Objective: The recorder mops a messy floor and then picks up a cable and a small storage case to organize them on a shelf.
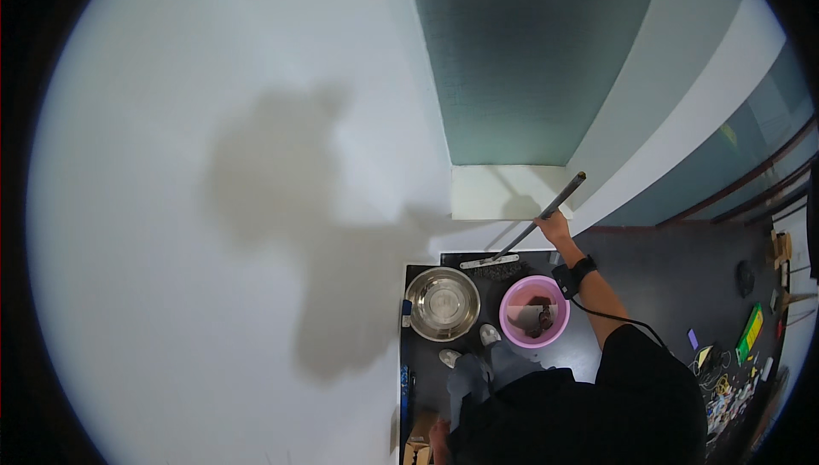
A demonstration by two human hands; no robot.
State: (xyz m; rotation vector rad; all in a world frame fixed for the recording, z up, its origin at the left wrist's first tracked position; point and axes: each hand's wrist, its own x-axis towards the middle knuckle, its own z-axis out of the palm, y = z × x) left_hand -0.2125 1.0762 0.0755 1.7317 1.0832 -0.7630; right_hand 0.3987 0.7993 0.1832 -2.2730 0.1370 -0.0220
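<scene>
My right hand (553,227) is closed round the upper part of a grey pole, the handle of a mop (529,233). The handle leans down to the left to a white bar with a dark shaggy head (500,270), which rests on the floor by the wall. Below that arm stands a pink basin (507,326); dark reddish shapes show inside, and I cannot tell whether they are reflections. A shiny steel basin (443,301) sits left of the mop head. My left hand (438,435) hangs low beside a cardboard box (420,445); its fingers do not show clearly.
A white wall (196,311) rises close on the left. Ahead is a white ledge (486,194) under a grey-green panel (529,55). My shoes (450,357) stand just below the basins. Cables and small clutter (725,405) lie on the dark floor far right, near a green-yellow box (750,333).
</scene>
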